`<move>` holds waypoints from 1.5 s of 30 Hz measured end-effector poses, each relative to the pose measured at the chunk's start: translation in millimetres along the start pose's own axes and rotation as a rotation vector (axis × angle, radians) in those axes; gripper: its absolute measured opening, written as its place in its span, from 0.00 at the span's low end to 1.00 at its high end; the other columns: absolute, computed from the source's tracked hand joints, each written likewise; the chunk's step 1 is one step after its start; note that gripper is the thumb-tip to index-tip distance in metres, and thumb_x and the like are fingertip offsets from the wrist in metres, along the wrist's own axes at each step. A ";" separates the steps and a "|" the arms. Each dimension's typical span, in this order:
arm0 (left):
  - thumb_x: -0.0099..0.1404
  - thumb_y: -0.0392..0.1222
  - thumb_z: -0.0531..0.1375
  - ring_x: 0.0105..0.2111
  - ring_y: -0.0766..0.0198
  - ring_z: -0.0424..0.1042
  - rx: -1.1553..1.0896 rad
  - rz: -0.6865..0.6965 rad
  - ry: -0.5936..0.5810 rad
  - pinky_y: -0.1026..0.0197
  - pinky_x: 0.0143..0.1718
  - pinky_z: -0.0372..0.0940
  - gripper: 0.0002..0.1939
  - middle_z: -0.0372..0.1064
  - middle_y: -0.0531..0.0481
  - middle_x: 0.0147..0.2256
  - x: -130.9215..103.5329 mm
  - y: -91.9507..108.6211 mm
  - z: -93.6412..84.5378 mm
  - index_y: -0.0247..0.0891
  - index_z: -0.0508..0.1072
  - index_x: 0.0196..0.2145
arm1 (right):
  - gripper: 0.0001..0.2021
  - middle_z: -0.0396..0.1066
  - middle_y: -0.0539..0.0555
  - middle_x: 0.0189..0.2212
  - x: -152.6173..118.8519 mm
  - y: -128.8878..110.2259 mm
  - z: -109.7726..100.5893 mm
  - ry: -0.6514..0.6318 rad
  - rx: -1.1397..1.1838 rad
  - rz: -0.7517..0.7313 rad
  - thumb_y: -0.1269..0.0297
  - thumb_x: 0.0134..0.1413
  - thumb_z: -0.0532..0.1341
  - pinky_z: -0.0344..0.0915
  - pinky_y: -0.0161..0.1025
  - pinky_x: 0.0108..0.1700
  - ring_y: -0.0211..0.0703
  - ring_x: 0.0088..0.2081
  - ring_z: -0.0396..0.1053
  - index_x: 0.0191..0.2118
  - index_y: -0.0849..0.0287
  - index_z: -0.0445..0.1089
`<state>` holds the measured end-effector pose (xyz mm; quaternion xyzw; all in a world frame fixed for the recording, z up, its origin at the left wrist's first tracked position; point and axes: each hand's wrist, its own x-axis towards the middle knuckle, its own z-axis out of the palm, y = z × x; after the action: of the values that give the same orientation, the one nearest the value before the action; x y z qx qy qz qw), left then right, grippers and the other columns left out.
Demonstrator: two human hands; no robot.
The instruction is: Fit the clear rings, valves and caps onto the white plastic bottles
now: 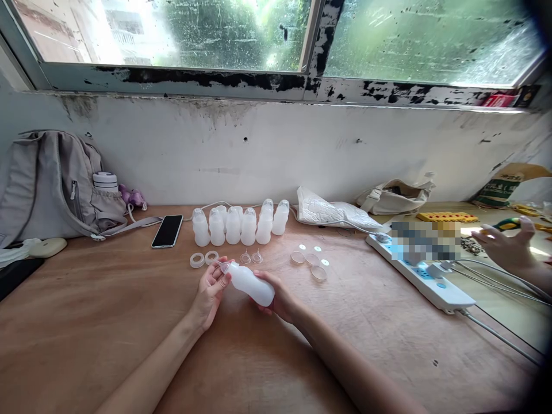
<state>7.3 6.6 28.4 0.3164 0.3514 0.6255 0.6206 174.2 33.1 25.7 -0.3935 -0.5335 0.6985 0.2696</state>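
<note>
A frosted white bottle (252, 284) is held tilted above the table, its neck end to the upper left. My right hand (276, 296) is wrapped round its base end. My left hand (212, 292) pinches a small clear nipple-like piece (223, 265) at the bottle's neck; whether it is seated there I cannot tell. Just beyond lie two white rings (197, 260) and two clear nipples (257, 257). Several clear round caps (318, 273) and small white discs (325, 262) lie to the right. Several frosted bottles (248, 227) stand in a group behind.
A phone (167, 231) and a grey backpack (56, 184) are at the left. Plastic packaging (332, 210) and a pale bag (394, 195) lie by the wall. A power strip (418, 276) with cables crosses the right side, near another person's hand (513, 247) holding a tool.
</note>
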 end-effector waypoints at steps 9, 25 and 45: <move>0.53 0.49 0.61 0.48 0.56 0.63 -0.034 -0.097 0.049 0.60 0.46 0.60 0.23 0.66 0.42 0.47 -3.7 -0.5 3.8 0.37 0.66 0.45 | 0.23 0.65 0.56 0.39 -8.2 1.3 14.5 0.231 -0.751 -0.552 0.57 0.39 0.63 0.61 0.40 0.39 0.46 0.39 0.64 0.44 0.59 0.63; 0.48 0.35 0.63 0.47 0.58 0.65 -0.021 -0.041 0.085 0.62 0.45 0.59 0.10 0.68 0.54 0.23 -14.7 5.5 8.8 0.37 0.70 0.32 | 0.13 0.61 0.46 0.18 -15.6 2.0 33.7 -0.109 0.134 0.029 0.60 0.41 0.60 0.46 0.27 0.11 0.31 0.14 0.56 0.33 0.60 0.61; 0.55 0.46 0.59 0.33 0.65 0.66 0.111 -0.199 0.012 0.66 0.29 0.61 0.16 0.67 0.50 0.36 -8.6 -1.4 8.0 0.39 0.67 0.41 | 0.14 0.63 0.57 0.37 13.5 -0.3 -29.5 0.613 -0.570 -0.429 0.57 0.52 0.52 0.63 0.41 0.36 0.40 0.30 0.64 0.40 0.60 0.65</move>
<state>15.0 -1.7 32.0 0.3101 0.4188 0.5424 0.6590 191.6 59.7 18.9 -0.5208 -0.6692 0.3043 0.4340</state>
